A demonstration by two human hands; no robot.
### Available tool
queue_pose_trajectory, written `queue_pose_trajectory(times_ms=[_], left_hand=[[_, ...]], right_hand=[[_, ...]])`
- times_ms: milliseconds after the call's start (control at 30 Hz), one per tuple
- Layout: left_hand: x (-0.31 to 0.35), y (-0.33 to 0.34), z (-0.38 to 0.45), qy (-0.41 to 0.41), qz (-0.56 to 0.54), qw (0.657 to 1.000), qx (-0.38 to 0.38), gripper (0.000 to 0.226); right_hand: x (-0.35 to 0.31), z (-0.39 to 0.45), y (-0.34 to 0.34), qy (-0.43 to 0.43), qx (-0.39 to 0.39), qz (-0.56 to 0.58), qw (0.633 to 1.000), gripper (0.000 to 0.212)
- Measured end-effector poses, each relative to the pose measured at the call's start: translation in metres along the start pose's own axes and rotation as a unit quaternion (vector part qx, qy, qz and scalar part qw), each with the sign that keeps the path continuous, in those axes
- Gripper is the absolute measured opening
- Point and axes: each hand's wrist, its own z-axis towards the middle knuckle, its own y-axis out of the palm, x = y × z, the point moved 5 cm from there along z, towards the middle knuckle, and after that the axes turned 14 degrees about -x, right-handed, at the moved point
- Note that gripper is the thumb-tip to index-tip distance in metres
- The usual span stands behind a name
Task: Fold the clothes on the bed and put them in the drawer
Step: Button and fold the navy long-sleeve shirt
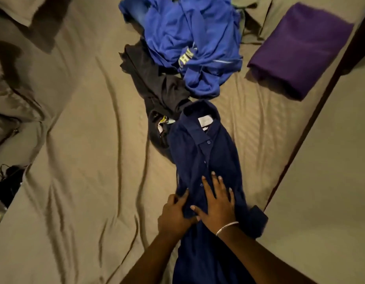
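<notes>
On bed (75,181), near its right edge: navy shirt (200,152) lying lengthwise, collar pointing away. Right hand (216,203) flat on shirt, fingers spread, grip released. Left hand (173,214) pinches shirt's left edge, thumb on top. Beyond collar: black garment (155,83), blue heap (189,42). Folded purple cloth (300,50) far right.
</notes>
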Motion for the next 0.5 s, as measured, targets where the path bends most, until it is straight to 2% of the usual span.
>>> queue_pose_trajectory(times_ms=[100,333,500], left_hand=[[-0.005,0.009,0.016,0.048,-0.035,0.998,0.005,0.099],[-0.024,0.016,0.044,0.108,0.007,0.994,0.030,0.088],[-0.026,0.013,0.057,0.140,0.055,0.989,0.005,0.082]], right_hand=[[0.004,0.009,0.017,0.029,0.053,-0.025,0.998,0.091],[0.006,0.023,0.038,0.041,0.189,-0.083,0.978,0.081],[0.013,0.032,0.047,0.036,0.272,-0.102,0.956,0.075]])
